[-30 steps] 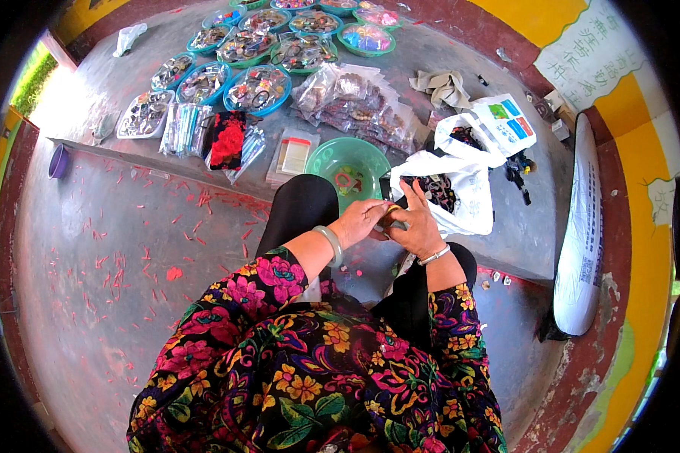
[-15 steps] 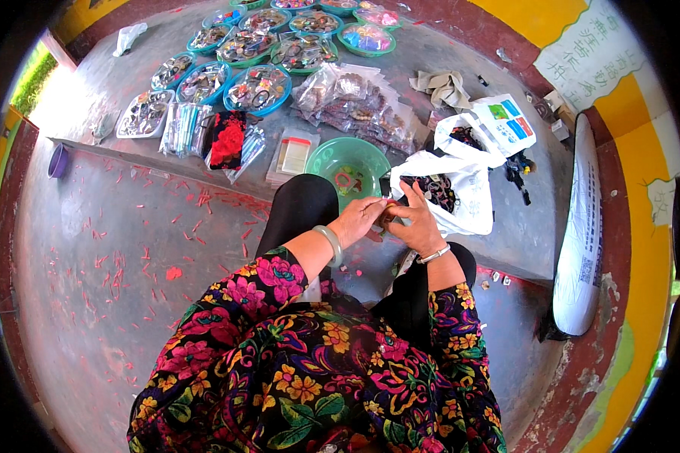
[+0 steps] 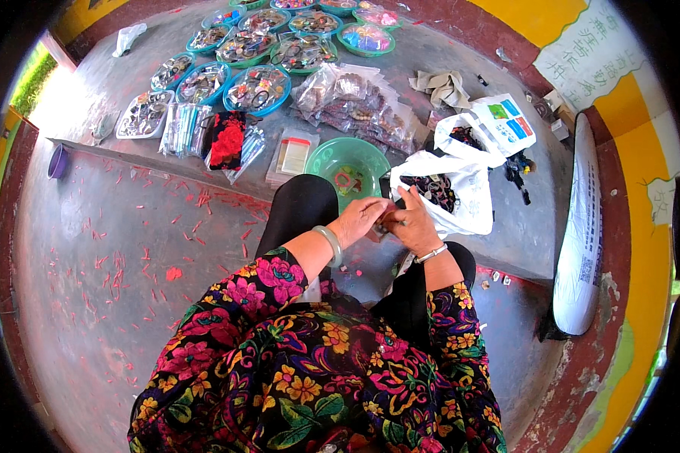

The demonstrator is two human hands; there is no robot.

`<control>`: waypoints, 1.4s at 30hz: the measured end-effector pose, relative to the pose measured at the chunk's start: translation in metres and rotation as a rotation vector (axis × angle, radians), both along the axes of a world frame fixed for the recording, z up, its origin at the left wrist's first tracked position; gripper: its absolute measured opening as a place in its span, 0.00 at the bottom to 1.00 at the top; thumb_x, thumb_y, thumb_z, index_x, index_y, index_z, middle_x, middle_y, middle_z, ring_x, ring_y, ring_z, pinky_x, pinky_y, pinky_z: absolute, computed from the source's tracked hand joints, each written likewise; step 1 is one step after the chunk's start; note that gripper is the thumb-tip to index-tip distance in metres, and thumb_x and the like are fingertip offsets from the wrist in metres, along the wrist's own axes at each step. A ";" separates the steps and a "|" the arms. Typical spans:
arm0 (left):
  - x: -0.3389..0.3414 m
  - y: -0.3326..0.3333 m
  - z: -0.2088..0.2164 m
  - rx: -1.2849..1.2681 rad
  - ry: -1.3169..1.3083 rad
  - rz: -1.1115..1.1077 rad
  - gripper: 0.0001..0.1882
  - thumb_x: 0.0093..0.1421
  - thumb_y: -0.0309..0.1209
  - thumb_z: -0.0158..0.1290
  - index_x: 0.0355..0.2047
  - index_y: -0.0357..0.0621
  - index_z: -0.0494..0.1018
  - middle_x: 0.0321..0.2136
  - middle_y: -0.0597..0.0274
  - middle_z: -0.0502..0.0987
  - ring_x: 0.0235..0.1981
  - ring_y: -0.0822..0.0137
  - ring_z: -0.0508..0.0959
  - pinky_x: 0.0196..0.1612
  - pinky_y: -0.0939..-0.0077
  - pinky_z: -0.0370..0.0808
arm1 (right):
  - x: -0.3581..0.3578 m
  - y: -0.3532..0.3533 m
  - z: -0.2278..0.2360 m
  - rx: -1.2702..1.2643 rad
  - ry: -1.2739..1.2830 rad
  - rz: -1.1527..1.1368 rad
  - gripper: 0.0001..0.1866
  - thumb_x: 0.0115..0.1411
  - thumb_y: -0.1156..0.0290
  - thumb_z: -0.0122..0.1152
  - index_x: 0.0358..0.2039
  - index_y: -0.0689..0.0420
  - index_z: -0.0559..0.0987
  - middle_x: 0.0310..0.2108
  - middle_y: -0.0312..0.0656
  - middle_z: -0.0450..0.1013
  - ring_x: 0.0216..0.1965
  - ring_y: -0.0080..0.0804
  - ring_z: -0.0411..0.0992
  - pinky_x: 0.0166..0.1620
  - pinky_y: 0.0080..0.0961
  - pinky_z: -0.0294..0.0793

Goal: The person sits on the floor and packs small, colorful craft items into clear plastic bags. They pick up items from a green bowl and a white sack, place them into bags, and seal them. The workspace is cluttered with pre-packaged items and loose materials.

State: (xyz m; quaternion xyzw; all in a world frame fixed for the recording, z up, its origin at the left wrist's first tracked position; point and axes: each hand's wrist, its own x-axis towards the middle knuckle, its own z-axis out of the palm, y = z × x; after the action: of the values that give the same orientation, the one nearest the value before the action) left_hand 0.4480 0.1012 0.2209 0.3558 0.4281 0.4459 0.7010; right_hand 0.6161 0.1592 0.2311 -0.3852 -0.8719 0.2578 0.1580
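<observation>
My left hand (image 3: 360, 218) and my right hand (image 3: 413, 224) meet just in front of the green plastic basin (image 3: 319, 161). Both have their fingers bent and pinched together around something small and partly hidden, which I cannot make out. The right forefinger points up and away from the other fingers. A few small red and yellow pieces (image 3: 347, 181) lie at the bottom of the basin. Beside my right hand, a white plastic bag (image 3: 476, 198) lies open, filled with small dark items (image 3: 440, 190) whose kind is unclear.
Several basins (image 3: 258, 89) of small goods stand at the back of the raised grey ledge. Clear packets of beads (image 3: 355, 98) are heaped behind the green basin. A second white bag (image 3: 499, 128) sits at right. Red scraps (image 3: 117, 275) litter the floor; a long white roll (image 3: 578, 249) leans at right.
My right hand has shifted slightly, its fingers closing in and its forefinger straightening upward. The reddish bit seen between the hands is now mostly covered. My left hand is nearly still.
</observation>
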 end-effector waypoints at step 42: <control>0.005 0.001 0.000 0.007 0.108 -0.116 0.17 0.57 0.22 0.47 0.47 0.36 0.66 0.41 0.59 0.72 0.40 0.67 0.74 0.42 0.74 0.75 | 0.007 -0.002 0.016 -0.088 0.087 -0.002 0.09 0.43 0.68 0.64 0.28 0.52 0.81 0.51 0.49 0.65 0.59 0.51 0.53 0.56 0.38 0.58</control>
State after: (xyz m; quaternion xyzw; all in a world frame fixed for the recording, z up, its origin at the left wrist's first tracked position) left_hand 0.4530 0.1017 0.2208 0.4061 0.4423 0.3863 0.7002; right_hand 0.6231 0.1576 0.2474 -0.3812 -0.8516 0.3123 0.1788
